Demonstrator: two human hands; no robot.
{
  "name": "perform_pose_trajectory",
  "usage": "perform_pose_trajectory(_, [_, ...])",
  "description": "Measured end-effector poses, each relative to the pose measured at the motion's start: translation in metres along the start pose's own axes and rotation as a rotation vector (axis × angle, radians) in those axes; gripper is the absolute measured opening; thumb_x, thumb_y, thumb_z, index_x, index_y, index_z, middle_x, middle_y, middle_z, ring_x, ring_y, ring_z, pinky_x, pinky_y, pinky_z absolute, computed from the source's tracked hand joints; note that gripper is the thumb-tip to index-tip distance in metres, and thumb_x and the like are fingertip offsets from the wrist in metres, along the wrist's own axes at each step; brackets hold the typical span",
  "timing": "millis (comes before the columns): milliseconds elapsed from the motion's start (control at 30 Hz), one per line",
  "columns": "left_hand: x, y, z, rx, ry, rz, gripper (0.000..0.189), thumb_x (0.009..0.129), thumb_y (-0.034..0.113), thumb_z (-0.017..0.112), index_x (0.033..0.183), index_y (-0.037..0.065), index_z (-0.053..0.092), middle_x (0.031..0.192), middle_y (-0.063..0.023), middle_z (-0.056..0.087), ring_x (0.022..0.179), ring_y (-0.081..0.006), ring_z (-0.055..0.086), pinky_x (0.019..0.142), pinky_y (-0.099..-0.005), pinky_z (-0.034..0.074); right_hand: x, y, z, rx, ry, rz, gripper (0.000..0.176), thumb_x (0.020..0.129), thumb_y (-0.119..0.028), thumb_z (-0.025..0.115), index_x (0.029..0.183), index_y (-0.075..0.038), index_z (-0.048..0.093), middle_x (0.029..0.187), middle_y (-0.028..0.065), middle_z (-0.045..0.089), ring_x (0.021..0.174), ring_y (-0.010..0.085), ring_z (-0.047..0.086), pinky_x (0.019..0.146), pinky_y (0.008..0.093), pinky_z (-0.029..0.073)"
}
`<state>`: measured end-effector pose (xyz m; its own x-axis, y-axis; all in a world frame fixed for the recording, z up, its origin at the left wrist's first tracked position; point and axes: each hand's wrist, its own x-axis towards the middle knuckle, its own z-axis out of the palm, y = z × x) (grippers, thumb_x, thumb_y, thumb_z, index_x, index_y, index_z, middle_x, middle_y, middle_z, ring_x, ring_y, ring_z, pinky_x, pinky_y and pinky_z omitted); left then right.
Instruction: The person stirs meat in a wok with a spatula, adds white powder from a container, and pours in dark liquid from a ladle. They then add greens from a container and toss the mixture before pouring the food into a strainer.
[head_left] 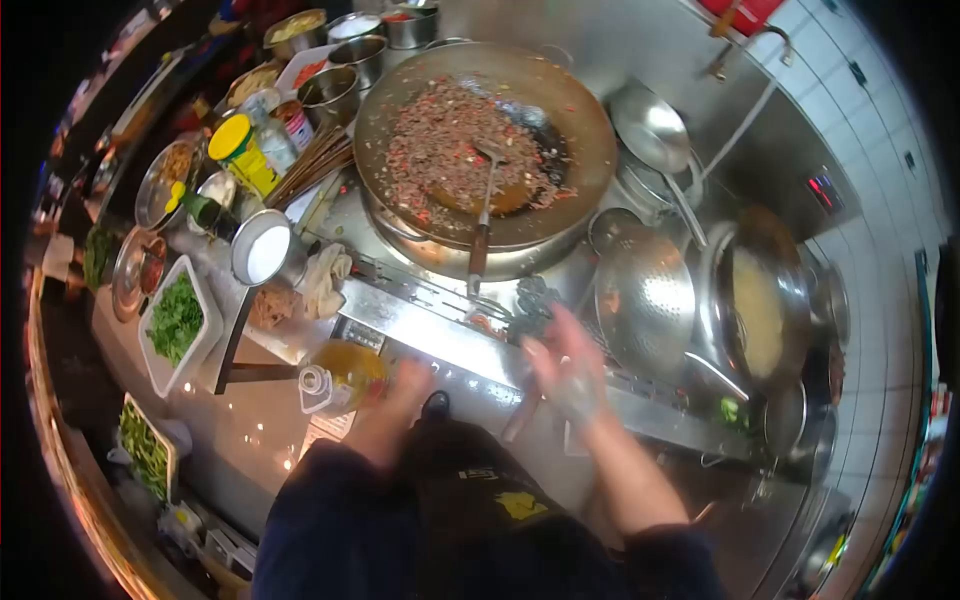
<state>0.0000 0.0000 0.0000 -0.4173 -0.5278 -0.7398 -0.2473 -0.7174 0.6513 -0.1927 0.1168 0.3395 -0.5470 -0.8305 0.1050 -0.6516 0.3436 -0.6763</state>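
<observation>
Wok (588, 135), one; one spatula (485, 205). Right hand (568, 365): fingers part-open, hold unclear. Left hand (398, 400) by one jug (345, 372): fingers unclear.

White tiled wall (868, 150) at right; steel backsplash (800, 130) behind; wet, shiny floor (250, 420).

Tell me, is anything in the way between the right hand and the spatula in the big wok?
A dark, crumpled bundle lies roughly between the right hand and the spatula handle, though it looks low enough to reach over. I see nothing else in the way.
</observation>
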Motion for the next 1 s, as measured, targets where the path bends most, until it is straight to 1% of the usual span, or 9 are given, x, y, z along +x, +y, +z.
perform_pose_trajectory(67, [-0.021,-0.028,0.034,-0.206,0.100,-0.127,0.035,0.088,0.019,0.066,0.120,0.008,0.055,0.093,-0.0084,0.067,0.071,-0.0178,0.064,0.055,-0.0254,0.050,0.001,-0.017,-0.009,-0.071,-0.054,-0.005,0.066,0.080,-0.031,0.072,0.132,-0.002,0.046,0.108,0.0273,0.055,0.095,0.0443,0.059,0.086,0.0454,0.048])
perform_pose_trajectory(167, [-0.028,0.066,0.042,-0.436,0.260,0.131,0.025,0.089,0.011,0.062,0.113,0.006,0.059,0.087,-0.0089,0.068,0.065,-0.0184,0.064,0.054,-0.0257,0.050,0.111,-0.011,0.058,-0.097,-0.133,-0.017,0.075,0.076,-0.034,0.074,0.134,0.002,0.044,0.108,0.0267,0.054,0.102,0.0402,0.056,0.088,0.0420,0.047])
perform_pose_trajectory(367, [0.027,-0.050,0.038,-0.511,0.242,0.079,0.015,0.089,0.008,0.060,0.103,0.004,0.063,0.087,-0.0102,0.068,0.064,-0.0175,0.064,0.050,-0.0287,0.049,0.156,0.052,0.001,-0.394,-0.265,-0.037,0.048,0.080,-0.013,0.058,0.125,-0.003,0.043,0.107,0.0294,0.045,0.097,0.0430,0.055,0.087,0.0433,0.048])
perform_pose_trajectory(433, [0.006,-0.061,0.075,-0.455,0.179,-0.024,0.017,0.087,0.008,0.062,0.104,0.004,0.063,0.088,-0.0109,0.068,0.066,-0.0180,0.064,0.048,-0.0292,0.048,0.173,0.070,-0.025,-0.630,-0.250,-0.023,0.036,0.088,-0.010,0.045,0.124,-0.008,0.049,0.108,0.0285,0.052,0.098,0.0474,0.058,0.087,0.0486,0.048])
perform_pose_trajectory(633, [-0.010,-0.077,0.110,0.345,-0.275,0.102,0.034,0.083,0.022,0.068,0.110,0.002,0.063,0.095,-0.0132,0.069,0.082,-0.0220,0.067,0.063,-0.0333,0.053,0.233,0.131,-0.064,-0.622,-0.297,0.054,0.043,0.081,-0.011,0.065,0.122,-0.008,0.054,0.105,0.0235,0.065,0.104,0.0380,0.061,0.088,0.0437,0.050])
perform_pose_trajectory(700, [-0.023,-0.049,0.076,1.005,-0.338,0.408,0.041,0.081,0.027,0.071,0.113,0.001,0.062,0.097,-0.0145,0.069,0.088,-0.0221,0.067,0.072,-0.0332,0.054,0.250,0.154,-0.097,-0.470,-0.252,-0.109,0.042,0.080,-0.009,0.066,0.122,-0.008,0.058,0.110,0.0221,0.064,0.103,0.0373,0.062,0.089,0.0414,0.050])
perform_pose_trajectory(767, [-0.029,-0.027,0.028,0.865,-0.158,0.166,0.046,0.079,0.029,0.074,0.114,0.003,0.063,0.098,-0.0163,0.069,0.092,-0.0217,0.066,0.083,-0.0322,0.051,0.255,0.117,-0.132,-0.676,-0.233,-0.139,0.041,0.080,-0.008,0.065,0.120,-0.005,0.058,0.107,0.0199,0.066,0.100,0.0307,0.065,0.088,0.0379,0.050])
perform_pose_trajectory(900, [-0.078,0.035,-0.071,0.414,0.202,0.092,0.048,0.075,0.029,0.078,0.113,0.002,0.064,0.102,-0.0143,0.068,0.092,-0.0218,0.066,0.082,-0.0331,0.052,0.287,0.035,-0.139,-0.905,-0.436,0.481,0.030,0.082,-0.011,0.063,0.111,-0.004,0.063,0.096,0.0152,0.068,0.089,0.0245,0.067,0.076,0.0345,0.052])
perform_pose_trajectory(1000, [-0.068,0.001,-0.166,0.544,0.344,0.080,0.048,0.075,0.027,0.078,0.112,0.000,0.063,0.097,-0.0135,0.068,0.087,-0.0215,0.065,0.079,-0.0326,0.052,0.314,0.092,-0.049,-0.594,-0.380,0.311,0.026,0.086,-0.020,0.060,0.109,-0.009,0.063,0.090,0.0170,0.067,0.085,0.0302,0.067,0.073,0.0408,0.053])
